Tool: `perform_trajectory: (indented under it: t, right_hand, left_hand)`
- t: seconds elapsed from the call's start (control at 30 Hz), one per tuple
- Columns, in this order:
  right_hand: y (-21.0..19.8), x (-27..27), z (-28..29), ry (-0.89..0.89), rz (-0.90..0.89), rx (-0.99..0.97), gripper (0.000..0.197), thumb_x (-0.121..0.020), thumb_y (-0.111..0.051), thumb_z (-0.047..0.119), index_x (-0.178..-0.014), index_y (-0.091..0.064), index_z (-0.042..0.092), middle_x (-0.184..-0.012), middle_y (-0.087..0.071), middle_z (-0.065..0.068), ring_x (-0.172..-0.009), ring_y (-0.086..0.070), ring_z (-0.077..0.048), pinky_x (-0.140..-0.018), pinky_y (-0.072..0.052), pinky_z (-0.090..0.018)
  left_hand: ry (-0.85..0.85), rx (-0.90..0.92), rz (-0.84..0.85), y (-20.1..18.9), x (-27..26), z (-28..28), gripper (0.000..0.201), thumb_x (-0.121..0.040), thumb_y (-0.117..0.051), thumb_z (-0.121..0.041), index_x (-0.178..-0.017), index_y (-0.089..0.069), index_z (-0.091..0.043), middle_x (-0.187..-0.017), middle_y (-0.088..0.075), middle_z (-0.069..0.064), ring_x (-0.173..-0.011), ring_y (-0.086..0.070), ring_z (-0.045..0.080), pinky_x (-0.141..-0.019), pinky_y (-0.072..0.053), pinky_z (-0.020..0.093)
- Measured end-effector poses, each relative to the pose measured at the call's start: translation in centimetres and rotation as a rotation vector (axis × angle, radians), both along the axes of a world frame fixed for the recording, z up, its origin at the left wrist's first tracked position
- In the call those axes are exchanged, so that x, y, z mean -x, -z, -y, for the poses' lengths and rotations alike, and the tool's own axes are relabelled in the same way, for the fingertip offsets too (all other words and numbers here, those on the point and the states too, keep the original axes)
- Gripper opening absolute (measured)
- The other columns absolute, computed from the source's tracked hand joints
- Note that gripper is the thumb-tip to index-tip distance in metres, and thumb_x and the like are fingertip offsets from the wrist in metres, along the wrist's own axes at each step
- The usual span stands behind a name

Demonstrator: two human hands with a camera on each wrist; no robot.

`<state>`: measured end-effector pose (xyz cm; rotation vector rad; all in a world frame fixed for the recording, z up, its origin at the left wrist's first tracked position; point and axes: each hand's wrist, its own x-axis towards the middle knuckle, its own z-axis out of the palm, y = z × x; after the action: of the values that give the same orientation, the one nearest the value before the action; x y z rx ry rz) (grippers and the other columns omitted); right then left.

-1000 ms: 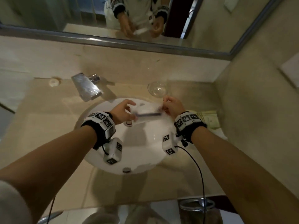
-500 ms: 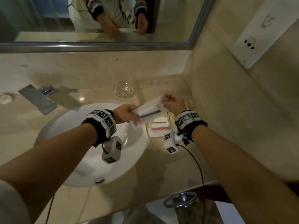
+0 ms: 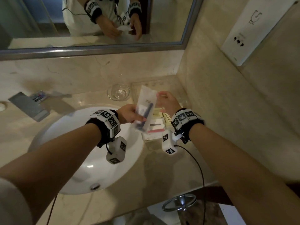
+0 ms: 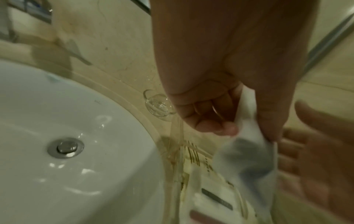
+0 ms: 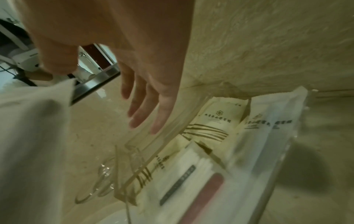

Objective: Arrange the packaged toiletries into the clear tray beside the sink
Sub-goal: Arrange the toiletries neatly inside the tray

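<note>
Beige marble ran along the counter (image 3: 84,207) and up the corner wall, with the white sink (image 3: 84,159) set in it and the clear tray (image 5: 153,145) tucked beside it against the wall. Several packets (image 5: 208,121) already lay in the tray, some overlapping. The left hand (image 3: 129,115) pinched a long white packet (image 3: 145,108), with something dark inside, by its lower end, so most of it stood out over the tray unsupported. The right hand (image 3: 167,103) hovered just beside the top edge, fingers (image 5: 139,106) spread and holding nothing. To me that one-ended grip looked the weak point: the film seemed slick and floppy, and it could fold or slide out, dropping toward the sink or onto the small glass dish (image 3: 118,93) near the tray's corner. Laid carelessly, it might also ride up on the packets beneath and overhang the low wall.
</note>
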<state>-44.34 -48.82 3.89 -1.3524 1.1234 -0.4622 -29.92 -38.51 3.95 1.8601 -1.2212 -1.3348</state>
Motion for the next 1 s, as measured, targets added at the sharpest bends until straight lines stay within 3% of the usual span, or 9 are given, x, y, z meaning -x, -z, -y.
perform_trajectory:
  t: [0.1, 0.17, 0.3, 0.47, 0.57, 0.7, 0.8, 0.87, 1.0]
  right_hand:
    - [-0.1, 0.9, -0.6, -0.119, -0.069, -0.067, 0.047, -0.090, -0.056, 0.039, -0.126, -0.049, 0.010, -0.116, -0.061, -0.006, -0.103, -0.060, -0.024, -0.099, -0.047, -0.044]
    - [0.3, 1.5, -1.2, -0.228, -0.119, -0.059, 0.037, -0.090, -0.055, 0.039, -0.114, -0.056, 0.011, -0.102, -0.064, -0.004, -0.098, -0.061, -0.023, -0.099, -0.048, -0.043]
    - [1.0, 2.5, -1.9, -0.393, -0.118, -0.090, 0.009, -0.088, -0.061, 0.027, -0.094, -0.063, 0.020, -0.097, -0.068, -0.001, -0.094, -0.064, -0.020, -0.099, -0.046, -0.039]
    - [0.4, 2.7, -1.5, -0.424, -0.090, -0.183, 0.007, -0.089, -0.060, 0.013, -0.094, -0.060, 0.018, -0.089, -0.065, 0.000, -0.081, -0.060, -0.015, -0.090, -0.049, -0.033]
    - [0.3, 3.2, -0.9, -0.383, -0.078, -0.226, 0.010, -0.088, -0.060, 0.011, -0.097, -0.061, 0.015, -0.088, -0.063, -0.002, -0.079, -0.058, -0.016, -0.085, -0.049, -0.030]
    - [0.6, 4.6, -0.2, -0.283, -0.081, -0.240, 0.027, -0.086, -0.062, 0.006, -0.112, -0.057, 0.008, -0.103, -0.062, -0.008, -0.112, -0.057, -0.031, -0.097, -0.048, -0.048]
    - [0.7, 5.4, -0.1, -0.154, -0.076, -0.229, 0.036, -0.090, -0.057, 0.004, -0.125, -0.050, 0.002, -0.124, -0.057, -0.019, -0.107, -0.060, -0.030, -0.086, -0.055, -0.040]
    - [0.9, 6.2, 0.4, -0.052, -0.034, -0.245, 0.021, -0.090, -0.056, 0.005, -0.110, -0.055, 0.012, -0.134, -0.049, -0.023, -0.092, -0.063, -0.022, -0.072, -0.059, -0.029]
    - [1.3, 7.9, 2.0, 0.184, 0.036, -0.240, 0.030, -0.090, -0.055, 0.003, -0.119, -0.050, 0.012, -0.137, -0.046, -0.016, -0.098, -0.060, -0.027, -0.066, -0.060, -0.030]
  left_hand:
    - [-0.140, 0.056, -0.087, -0.3, -0.1, 0.2, 0.022, -0.082, -0.065, -0.001, -0.102, -0.058, -0.008, -0.080, -0.059, 0.001, -0.066, -0.054, 0.012, -0.048, -0.046, 0.010]
    - [-0.179, 0.086, -0.113, -0.5, 0.2, 0.2, 0.020, -0.083, -0.063, -0.001, -0.101, -0.059, -0.008, -0.077, -0.059, 0.001, -0.062, -0.056, 0.009, -0.047, -0.046, 0.007]
    - [-0.222, 0.104, -0.188, -0.4, 0.5, 0.2, 0.008, -0.084, -0.062, -0.002, -0.088, -0.061, -0.009, -0.073, -0.059, 0.006, -0.045, -0.059, -0.001, -0.048, -0.050, 0.010]
    - [-0.245, 0.088, -0.253, -0.8, 0.8, 0.0, 0.010, -0.086, -0.062, -0.009, -0.095, -0.061, -0.012, -0.085, -0.063, 0.005, -0.069, -0.060, 0.013, -0.059, -0.052, 0.017]
    - [-0.380, 0.133, -0.327, -1.1, 0.2, 0.1, 0.006, -0.088, -0.059, -0.012, -0.090, -0.059, -0.018, -0.081, -0.064, -0.001, -0.064, -0.063, 0.008, -0.062, -0.052, 0.019]
    - [-0.608, 0.155, -0.390, -0.8, -0.7, 0.6, 0.013, -0.088, -0.057, -0.008, -0.079, -0.054, -0.017, -0.079, -0.061, -0.001, -0.070, -0.058, 0.012, -0.066, -0.047, 0.021]
    - [-0.547, 0.113, -0.333, -0.1, -0.4, 1.1, 0.021, -0.085, -0.059, -0.004, -0.071, -0.052, -0.017, -0.078, -0.061, 0.001, -0.071, -0.058, 0.013, -0.069, -0.046, 0.023]
    - [-0.486, 0.063, -0.296, 0.7, 0.2, 1.4, 0.022, -0.084, -0.061, -0.002, -0.069, -0.053, -0.017, -0.079, -0.060, 0.002, -0.072, -0.057, 0.015, -0.070, -0.046, 0.023]
    - [-0.345, -0.054, -0.209, 1.8, 1.9, 2.3, 0.021, -0.082, -0.064, -0.002, -0.068, -0.056, -0.015, -0.069, -0.060, 0.001, -0.067, -0.054, 0.014, -0.067, -0.045, 0.022]
